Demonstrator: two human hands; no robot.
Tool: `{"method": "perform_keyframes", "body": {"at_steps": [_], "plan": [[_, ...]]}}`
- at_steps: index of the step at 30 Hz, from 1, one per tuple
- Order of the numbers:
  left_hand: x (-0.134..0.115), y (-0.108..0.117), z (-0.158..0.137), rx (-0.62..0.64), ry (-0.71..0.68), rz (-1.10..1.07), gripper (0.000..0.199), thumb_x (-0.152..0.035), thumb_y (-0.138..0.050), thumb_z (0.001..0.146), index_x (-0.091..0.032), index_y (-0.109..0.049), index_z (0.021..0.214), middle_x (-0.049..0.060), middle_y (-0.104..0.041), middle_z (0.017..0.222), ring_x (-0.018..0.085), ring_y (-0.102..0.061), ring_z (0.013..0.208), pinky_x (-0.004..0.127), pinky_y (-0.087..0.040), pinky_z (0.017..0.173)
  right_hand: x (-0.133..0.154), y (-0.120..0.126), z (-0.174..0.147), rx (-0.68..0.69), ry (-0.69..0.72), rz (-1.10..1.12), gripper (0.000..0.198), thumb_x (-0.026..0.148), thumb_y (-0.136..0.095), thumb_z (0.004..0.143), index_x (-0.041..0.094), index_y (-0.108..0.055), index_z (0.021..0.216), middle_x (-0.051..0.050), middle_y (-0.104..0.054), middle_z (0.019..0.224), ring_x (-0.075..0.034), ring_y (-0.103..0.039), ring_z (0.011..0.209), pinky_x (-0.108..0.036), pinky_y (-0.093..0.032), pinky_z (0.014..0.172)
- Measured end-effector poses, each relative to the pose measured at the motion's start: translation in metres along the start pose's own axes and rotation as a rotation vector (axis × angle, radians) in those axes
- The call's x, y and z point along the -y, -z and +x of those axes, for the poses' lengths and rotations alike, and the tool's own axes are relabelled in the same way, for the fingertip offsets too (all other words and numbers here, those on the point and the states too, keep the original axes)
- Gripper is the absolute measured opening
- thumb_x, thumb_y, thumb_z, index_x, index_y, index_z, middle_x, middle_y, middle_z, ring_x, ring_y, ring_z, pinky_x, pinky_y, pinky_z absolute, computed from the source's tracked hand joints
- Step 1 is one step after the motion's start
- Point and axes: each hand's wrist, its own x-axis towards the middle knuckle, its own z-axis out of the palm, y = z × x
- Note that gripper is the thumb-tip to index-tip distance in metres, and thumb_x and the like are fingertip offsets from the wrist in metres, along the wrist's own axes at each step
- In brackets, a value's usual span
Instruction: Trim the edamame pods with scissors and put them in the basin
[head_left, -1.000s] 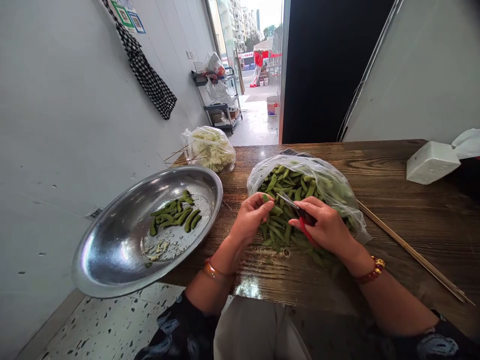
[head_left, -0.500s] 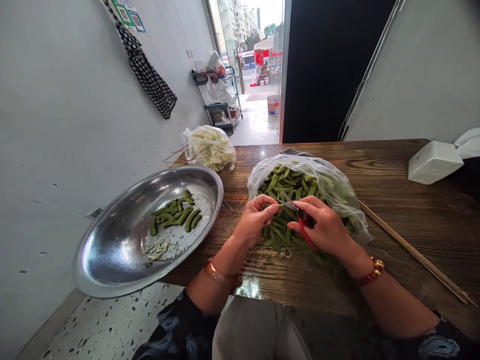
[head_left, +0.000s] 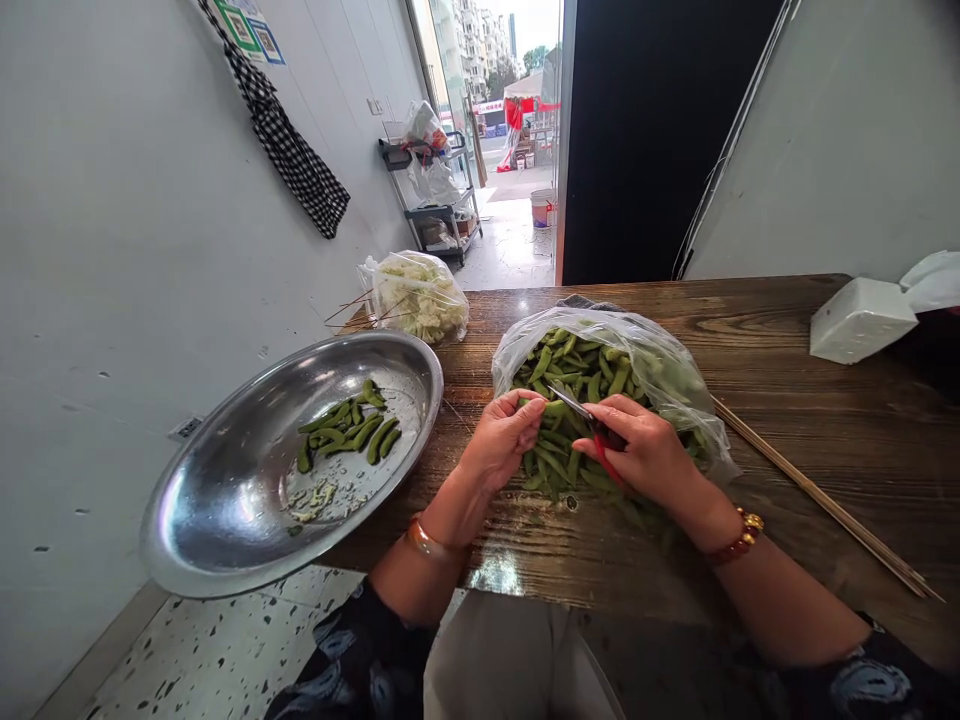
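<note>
Green curved bean pod (head_left: 554, 408) sat at twelve o'clock from the person, above the loose green pods (head_left: 555, 465) at the mouth of a clear plastic bag (head_left: 679, 375). Left hand (head_left: 504, 435) pinched it, thumb against fingers; right hand (head_left: 649, 448) gripped red-handled metal scissors (head_left: 574, 403), blades toward ten o'clock. Blade contact: couldn't tell. Risk: left fingertips near the blades, so a slip could have nicked skin. Shiny oval steel basin (head_left: 240, 495), ten o'clock, seemed to overhang the brown wooden table (head_left: 765, 360); an elbow bump might have tipped it.
</note>
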Motion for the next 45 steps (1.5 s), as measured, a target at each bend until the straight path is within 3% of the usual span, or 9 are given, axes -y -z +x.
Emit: {"method": "perform_keyframes", "body": {"at_steps": [10,14,19,26,29,32,35,39,45], "plan": [[-0.013,0.009,0.003,-0.016,-0.004,-0.143,0.029,-0.036,-0.067,0.076,-0.017,-0.045,0.074,-0.004,-0.048,0.066,0.006,-0.049,0.052,0.016,-0.032,0.043,-0.004,0.004,0.002,-0.125,-0.066,0.016,0.035,0.041,-0.066,0.084,0.021,-0.062,0.113,-0.008,-0.065,0.099,-0.022,-0.064,0.085,-0.036,-0.054,0.076],[-0.01,0.007,-0.001,0.121,-0.053,0.28,0.023,-0.037,-0.068,0.077,-0.017,-0.057,0.081,-0.007,-0.042,0.058,0.005,-0.035,0.044,0.018,-0.023,0.042,-0.005,0.004,0.002,-0.113,-0.063,0.016,0.035,0.041,-0.065,0.084,0.023,-0.062,0.114,-0.008,-0.066,0.099,-0.023,-0.064,0.087,-0.038,-0.055,0.076],[-0.003,0.013,0.002,0.191,-0.337,1.097,0.008,-0.017,-0.072,0.069,-0.017,-0.069,0.076,0.001,-0.062,0.072,0.014,-0.054,0.07,0.025,-0.039,0.067,-0.005,0.006,0.003,-0.12,-0.065,0.014,0.035,0.041,-0.064,0.085,0.022,-0.061,0.114,-0.009,-0.066,0.099,-0.024,-0.064,0.088,-0.038,-0.055,0.077],[-0.003,0.016,0.001,0.185,-0.371,1.386,0.008,-0.015,-0.068,0.072,-0.021,-0.071,0.076,0.003,-0.06,0.076,0.016,-0.053,0.069,0.027,-0.04,0.067,-0.003,0.006,0.003,-0.095,-0.085,0.008,0.037,0.045,-0.062,0.086,0.023,-0.061,0.115,-0.007,-0.065,0.096,-0.022,-0.064,0.082,-0.036,-0.054,0.074],[-0.007,0.013,0.0,0.111,-0.451,1.313,0.006,-0.019,-0.065,0.078,-0.021,-0.07,0.076,0.003,-0.058,0.077,0.015,-0.054,0.071,0.026,-0.04,0.069,-0.003,0.006,0.004,-0.101,-0.076,0.018,0.036,0.045,-0.062,0.086,0.023,-0.061,0.115,-0.007,-0.064,0.095,-0.022,-0.064,0.082,-0.035,-0.054,0.073],[-0.011,0.009,-0.001,0.032,-0.517,1.052,0.005,-0.022,-0.065,0.079,-0.018,-0.067,0.076,0.003,-0.06,0.077,0.015,-0.055,0.077,0.026,-0.041,0.073,-0.002,0.006,0.004,-0.108,-0.054,0.016,0.035,0.042,-0.063,0.086,0.022,-0.06,0.115,-0.008,-0.064,0.096,-0.022,-0.064,0.083,-0.036,-0.054,0.074],[-0.013,0.008,-0.002,0.003,-0.38,0.726,0.015,-0.031,-0.065,0.081,-0.016,-0.063,0.081,0.001,-0.06,0.073,0.009,-0.048,0.06,0.021,-0.037,0.057,-0.001,0.007,0.004,-0.103,-0.048,0.009,0.034,0.041,-0.062,0.086,0.022,-0.061,0.115,-0.008,-0.064,0.095,-0.022,-0.064,0.083,-0.036,-0.054,0.073],[-0.01,0.007,-0.003,0.081,-0.164,0.398,0.028,-0.04,-0.065,0.081,-0.014,-0.058,0.086,0.002,-0.064,0.074,0.002,-0.034,0.043,0.018,-0.023,0.043,0.001,0.006,0.004,-0.098,-0.055,0.014,0.034,0.04,-0.062,0.086,0.022,-0.061,0.115,-0.009,-0.064,0.098,-0.023,-0.064,0.086,-0.036,-0.055,0.075],[-0.007,0.005,-0.003,0.071,-0.099,0.344,0.039,-0.039,-0.075,0.071,-0.01,-0.069,0.097,0.006,-0.068,0.078,0.001,-0.038,0.043,0.018,-0.026,0.042,0.0,0.003,0.002,-0.065,-0.044,-0.02,0.034,0.042,-0.063,0.086,0.023,-0.061,0.114,-0.008,-0.064,0.097,-0.021,-0.064,0.081,-0.035,-0.055,0.073]]}}
